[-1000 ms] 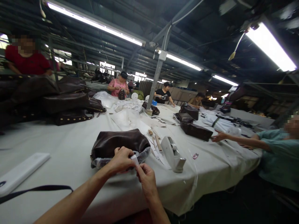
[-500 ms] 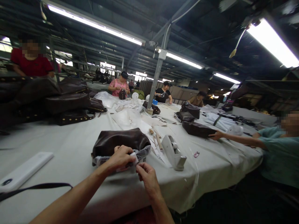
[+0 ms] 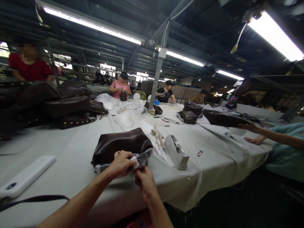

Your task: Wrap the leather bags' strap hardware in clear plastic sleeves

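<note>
Head view: dark brown bag [image 3: 121, 142] lies on the white-covered table [image 3: 71, 145], directly beyond both hands, with the left hand [image 3: 121, 162] against its near edge. Clear plastic [image 3: 145, 155] shows along that edge; the bag's contents cannot be seen. Left hand grips a small white piece [image 3: 135, 161] between thumb and fingers, forearm slanting in from lower left. Right hand [image 3: 144, 179] sits just beside it, fingers bent toward the piece; whether they grasp anything cannot be told. Tape dispenser [image 3: 175, 152] stands right of the bag, apart from both hands.
</note>
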`<state>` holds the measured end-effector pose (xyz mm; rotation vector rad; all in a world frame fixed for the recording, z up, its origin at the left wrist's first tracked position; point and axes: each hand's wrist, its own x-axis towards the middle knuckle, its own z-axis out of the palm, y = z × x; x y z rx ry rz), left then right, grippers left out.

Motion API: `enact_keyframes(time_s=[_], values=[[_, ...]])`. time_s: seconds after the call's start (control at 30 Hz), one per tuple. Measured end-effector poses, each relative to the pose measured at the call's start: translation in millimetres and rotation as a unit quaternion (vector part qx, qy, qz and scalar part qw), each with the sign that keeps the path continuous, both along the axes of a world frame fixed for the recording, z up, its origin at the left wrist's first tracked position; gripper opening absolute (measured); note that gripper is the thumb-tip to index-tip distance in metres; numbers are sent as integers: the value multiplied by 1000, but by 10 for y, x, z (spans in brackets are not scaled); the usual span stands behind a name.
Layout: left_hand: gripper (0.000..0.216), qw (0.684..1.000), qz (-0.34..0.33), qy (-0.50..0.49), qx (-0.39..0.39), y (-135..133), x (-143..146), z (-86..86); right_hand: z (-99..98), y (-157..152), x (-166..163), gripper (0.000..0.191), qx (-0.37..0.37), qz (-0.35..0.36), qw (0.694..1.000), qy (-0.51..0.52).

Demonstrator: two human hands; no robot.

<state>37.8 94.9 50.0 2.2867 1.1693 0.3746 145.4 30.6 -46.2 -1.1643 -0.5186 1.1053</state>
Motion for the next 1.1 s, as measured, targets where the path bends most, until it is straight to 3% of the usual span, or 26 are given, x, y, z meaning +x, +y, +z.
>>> enact_keyframes(time_s=[0.13,0.3,0.57,0.73,0.87,1.0,1.1], values=[[26,1000,3,-4,4,-28,3,-55,-51,-57,-8,42,1,-14,1000,19],[25,1000,-8,-13,8,-28,14,-131,-83,-120,-35,36,-16,-35,999,25],[34,1000,26,-8,-1,-55,-31,-223,-22,-159,-149,34,13,-24,988,154],[36,1000,-2,-14,-9,-124,-126,-143,-88,-213,-100,37,51,74,938,334],[31,999,-36,-26,7,-250,-264,-84,-255,-281,-66,38,66,164,904,389],[14,996,-69,-28,52,-364,-329,-207,-469,-298,-118,41,33,231,857,459],[9,994,-74,-45,73,-392,-322,-330,-596,-297,-145,41,35,243,838,486]])
